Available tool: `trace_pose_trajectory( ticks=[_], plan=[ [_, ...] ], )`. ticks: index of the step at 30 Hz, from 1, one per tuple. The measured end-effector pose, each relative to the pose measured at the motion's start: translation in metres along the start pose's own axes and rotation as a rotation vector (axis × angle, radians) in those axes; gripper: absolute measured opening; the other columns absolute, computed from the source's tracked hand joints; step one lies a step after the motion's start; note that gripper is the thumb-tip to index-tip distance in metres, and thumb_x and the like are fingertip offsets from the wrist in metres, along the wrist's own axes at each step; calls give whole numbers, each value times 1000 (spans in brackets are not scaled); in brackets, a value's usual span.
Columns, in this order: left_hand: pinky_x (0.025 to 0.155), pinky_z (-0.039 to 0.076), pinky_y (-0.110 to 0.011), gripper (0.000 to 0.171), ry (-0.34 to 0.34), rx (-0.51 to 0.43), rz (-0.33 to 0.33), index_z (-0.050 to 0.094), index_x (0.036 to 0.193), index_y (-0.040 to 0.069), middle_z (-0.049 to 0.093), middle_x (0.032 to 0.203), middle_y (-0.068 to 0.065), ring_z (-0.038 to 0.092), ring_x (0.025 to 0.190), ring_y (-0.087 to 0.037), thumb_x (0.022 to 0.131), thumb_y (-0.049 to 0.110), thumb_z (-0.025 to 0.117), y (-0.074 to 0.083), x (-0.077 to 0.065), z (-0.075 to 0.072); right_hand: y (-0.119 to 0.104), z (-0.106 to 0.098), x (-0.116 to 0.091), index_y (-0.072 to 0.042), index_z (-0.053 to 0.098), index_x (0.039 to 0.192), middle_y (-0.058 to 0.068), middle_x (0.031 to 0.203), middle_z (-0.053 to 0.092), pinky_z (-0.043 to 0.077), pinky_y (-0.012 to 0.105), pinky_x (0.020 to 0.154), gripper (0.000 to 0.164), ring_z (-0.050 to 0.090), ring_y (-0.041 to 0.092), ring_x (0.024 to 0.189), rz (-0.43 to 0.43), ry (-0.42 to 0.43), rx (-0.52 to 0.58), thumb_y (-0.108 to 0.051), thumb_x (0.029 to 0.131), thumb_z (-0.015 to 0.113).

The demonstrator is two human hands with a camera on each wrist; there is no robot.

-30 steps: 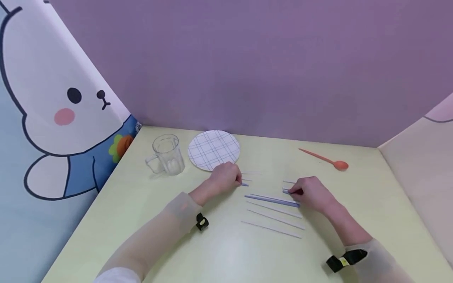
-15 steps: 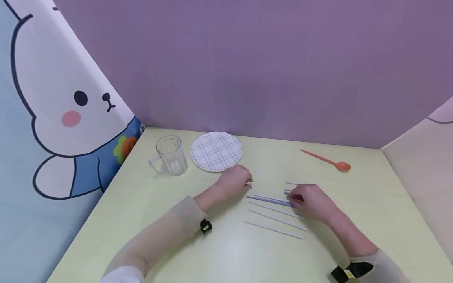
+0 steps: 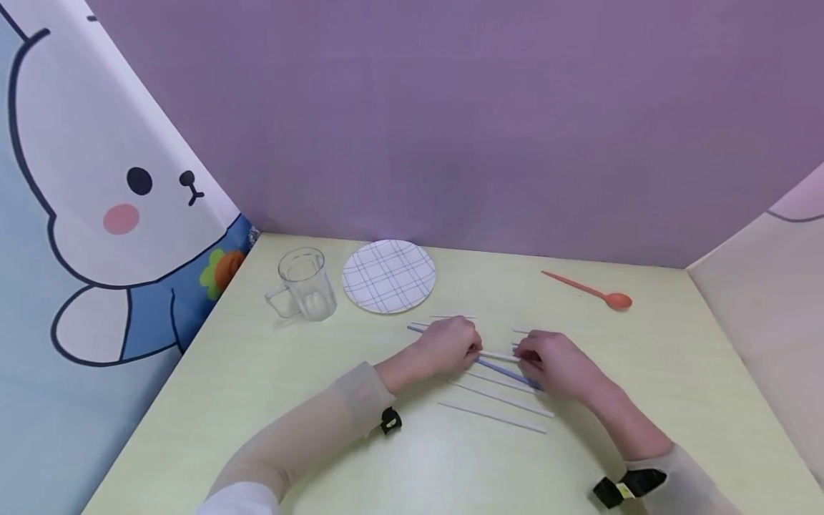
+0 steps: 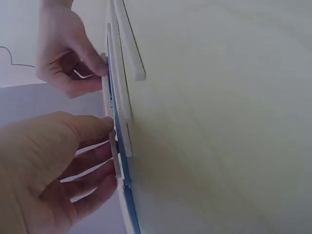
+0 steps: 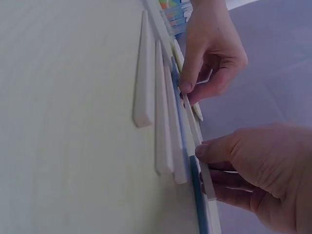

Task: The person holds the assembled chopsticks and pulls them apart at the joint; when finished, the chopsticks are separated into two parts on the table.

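A thin white stick [image 3: 498, 355] spans between my two hands, pinched at both ends just above the other sticks. My left hand [image 3: 450, 345] holds its left end between thumb and fingers. On its right end are the thumb and fingertips of my right hand [image 3: 558, 363], as the right wrist view also shows for the same stick [image 5: 193, 119]. Beneath it a blue stick [image 3: 508, 373] lies on the table. Nearer the body rest more white sticks [image 3: 501, 398] in a loose row. Behind the hands, another blue stick [image 3: 414, 328] is partly covered by them.
A clear glass mug [image 3: 307, 286] stands at the back left, beside a round white plate [image 3: 389, 277] with a blue grid pattern. An orange spoon [image 3: 589, 292] lies at the back right. A purple wall [image 3: 450, 129] rises behind the pale yellow table [image 3: 386, 472].
My left hand has moved right and closer to the body, from the far sticks to the white stick. My right hand has shifted slightly, and that stick is now held by both hands.
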State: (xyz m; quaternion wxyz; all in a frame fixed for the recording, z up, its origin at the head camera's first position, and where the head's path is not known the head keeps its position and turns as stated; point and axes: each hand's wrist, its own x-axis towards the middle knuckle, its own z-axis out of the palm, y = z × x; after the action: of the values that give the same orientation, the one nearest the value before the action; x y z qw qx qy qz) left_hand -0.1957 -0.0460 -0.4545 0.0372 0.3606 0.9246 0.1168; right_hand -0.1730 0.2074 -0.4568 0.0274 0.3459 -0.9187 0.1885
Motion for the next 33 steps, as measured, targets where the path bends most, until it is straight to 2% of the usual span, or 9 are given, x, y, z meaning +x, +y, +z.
trace_pose_trajectory(
  ticks=[2,6,8,11,14,18,22,25,33],
  plan=[
    [73,54,-22,11,29,-14,7,84,101,21,76,93,8,64,86,-6,101,22,73,-1,-1,-3,-1,-5,5,-10,77,93,-6,85,67,55,26,69,13,57,2,76,-24,22,6,1,88,80],
    [73,54,-22,17,67,-53,41,81,109,19,75,100,7,65,87,-6,105,28,67,-3,-2,-16,-6,-19,17,-9,73,96,-5,91,64,55,24,69,15,59,3,79,-82,70,30,3,89,79],
    [67,50,-22,22,68,-66,66,78,104,18,71,91,6,61,78,-6,109,30,61,-6,-3,-23,-10,-25,23,-8,71,99,-4,94,63,54,23,67,16,57,3,78,-121,93,56,4,91,76],
    [58,40,-22,29,76,-37,103,66,94,17,56,73,7,52,65,-7,113,33,52,-11,-4,-31,-18,-35,31,-8,66,102,-3,96,61,51,23,67,17,52,2,77,-171,101,83,7,94,70],
    [52,31,-23,32,75,-3,118,55,88,16,40,66,8,45,59,-9,114,34,48,-14,-6,-37,-26,-44,37,-11,61,103,-6,88,57,48,23,66,17,47,1,71,-154,32,108,5,100,62],
    [51,28,-22,35,80,40,131,52,85,16,35,63,9,43,57,-9,114,33,47,-15,-9,-42,-35,-51,44,-14,59,102,-12,72,46,41,22,61,10,40,-1,61,-116,-67,116,-5,106,58],
    [51,27,-23,35,83,106,149,52,86,16,33,62,10,41,55,-8,115,34,44,-14,-11,-46,-38,-51,48,-18,63,95,-16,67,35,35,21,59,13,32,-4,58,-157,-63,78,-14,107,63],
    [51,27,-23,34,87,166,164,54,89,16,31,61,10,39,54,-8,115,34,43,-14,-12,-48,-38,-50,49,-21,63,90,-17,67,33,35,21,59,17,31,-4,58,-172,-43,63,-14,106,66],
    [47,26,-24,33,132,237,172,55,89,15,29,58,10,34,51,-8,115,34,44,-15,-15,-48,-35,-43,49,-19,55,90,-13,68,35,35,22,60,20,33,0,58,-105,-93,51,-14,109,60]
  ],
)
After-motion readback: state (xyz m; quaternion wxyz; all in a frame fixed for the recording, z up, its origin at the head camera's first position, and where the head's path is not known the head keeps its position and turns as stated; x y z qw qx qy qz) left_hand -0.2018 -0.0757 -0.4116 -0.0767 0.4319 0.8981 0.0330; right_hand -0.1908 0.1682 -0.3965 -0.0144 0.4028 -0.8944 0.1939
